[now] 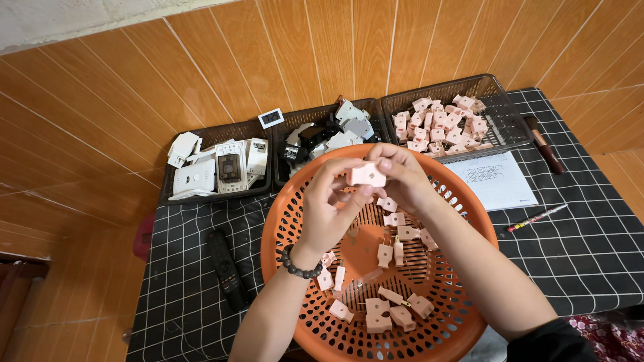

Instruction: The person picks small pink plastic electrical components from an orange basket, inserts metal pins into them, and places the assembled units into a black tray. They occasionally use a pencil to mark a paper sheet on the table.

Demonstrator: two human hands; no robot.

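1. Head view, centre. Both hands meet above the round orange perforated basket (pixel 288 221). The left hand (pixel 329 208) and the right hand (pixel 402 177) are together clamped on a single pink plastic plug part (pixel 367 175), each pinching one end between thumb and fingertips. Holding it from both sides keeps the small piece steady and raised towards the camera, where its faces can be seen. A dark bead bracelet (pixel 300 267) sits on the left wrist.

2. Head view, below the hands. Loose pink plug parts (pixel 392 315) lie scattered on the basket floor, some showing metal prongs. The basket's raised wall keeps the small pieces from rolling off, and its place directly under the hands means a dropped piece lands back among the others.

3. Head view, back row. Three dark mesh trays stand side by side against the tiled wall, each holding one kind of thing: the right tray (pixel 500 100) holds more pink parts, the middle tray (pixel 285 134) grey, white and black parts, and the left tray (pixel 168 194) white socket plates and casings. Sorted so, each kind stays within arm's reach.

4. Head view, surroundings. A black checked cloth (pixel 577 248) covers the work surface. On it lie a black remote control (pixel 225 268) left of the basket, a printed sheet (pixel 503 184) and a pen (pixel 537 217) to its right, and a dark-handled tool (pixel 545 149) beside the right tray.
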